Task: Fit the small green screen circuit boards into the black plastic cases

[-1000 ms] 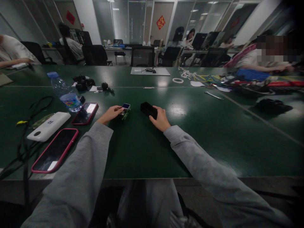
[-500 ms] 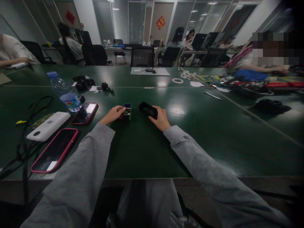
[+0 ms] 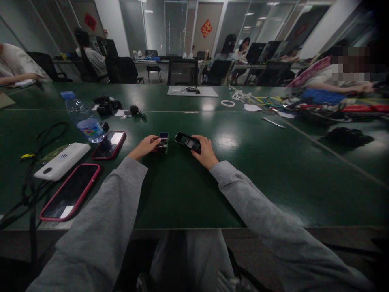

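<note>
My left hand [image 3: 146,147] is closed on the left side of a small circuit board device [image 3: 163,144] with a little screen at its far end. Just to the right, my right hand [image 3: 206,152] grips a black rectangular case [image 3: 186,141] by its near right end. The case is tilted so that a paler, partly shiny face shows. A narrow gap separates the case from the board. Both hands are over the middle of the green table [image 3: 185,190], and some fingertips are hidden behind what they hold.
Left of my hands are two red-edged phones [image 3: 108,145], a white power bank [image 3: 63,161], a water bottle [image 3: 86,121] and black straps. Farther off are a grey tray [image 3: 182,92], a white ring [image 3: 227,103], a wrench [image 3: 273,122] and cables. People sit around.
The black case has turned in my right hand, and its paler face now shows. Its free end has shifted slightly left. My left hand and the board look unmoved.
</note>
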`<state>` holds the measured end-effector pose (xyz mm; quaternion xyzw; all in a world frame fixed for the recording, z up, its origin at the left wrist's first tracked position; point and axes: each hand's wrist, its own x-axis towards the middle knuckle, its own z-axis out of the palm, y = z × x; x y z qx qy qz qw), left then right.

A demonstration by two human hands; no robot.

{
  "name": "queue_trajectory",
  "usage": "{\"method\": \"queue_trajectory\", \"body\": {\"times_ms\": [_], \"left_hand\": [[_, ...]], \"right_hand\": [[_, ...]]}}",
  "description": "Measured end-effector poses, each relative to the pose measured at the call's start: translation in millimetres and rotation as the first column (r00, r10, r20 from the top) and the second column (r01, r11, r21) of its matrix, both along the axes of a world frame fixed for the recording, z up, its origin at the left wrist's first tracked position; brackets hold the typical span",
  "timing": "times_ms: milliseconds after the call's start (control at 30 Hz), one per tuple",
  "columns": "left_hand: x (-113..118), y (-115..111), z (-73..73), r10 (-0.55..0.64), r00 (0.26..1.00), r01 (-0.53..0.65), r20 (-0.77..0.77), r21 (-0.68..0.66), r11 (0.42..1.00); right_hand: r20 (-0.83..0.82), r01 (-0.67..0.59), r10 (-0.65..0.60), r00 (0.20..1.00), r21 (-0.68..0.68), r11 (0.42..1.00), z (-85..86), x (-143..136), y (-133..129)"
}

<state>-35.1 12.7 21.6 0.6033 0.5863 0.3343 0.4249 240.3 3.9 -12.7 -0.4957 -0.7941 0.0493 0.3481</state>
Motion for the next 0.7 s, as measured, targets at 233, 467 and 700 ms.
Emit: {"method": "queue_trajectory", "body": {"times_ms": [233, 467, 700], "left_hand": [[1.6, -1.9, 2.7, 0.004, 1.0, -0.004, -0.012, 0.0, 1.0], [0.9, -1.3, 0.9, -0.012, 1.0, 0.012, -0.005, 0.01, 1.0], [3.4, -1.3, 4.1, -0.003, 0.999, 0.003, -0.05, -0.012, 1.0]], "right_hand": [[0.038, -0.042, 0.042, 0.998, -0.005, 0.999, 0.3, -0.9, -1.6], [0.022, -0.074, 0.074, 0.997, 0.012, 0.997, 1.3, -2.3, -3.2], [0.025, -0.103, 0.102, 0.994, 0.031, 0.994, 2.7, -3.7, -4.1]]}}
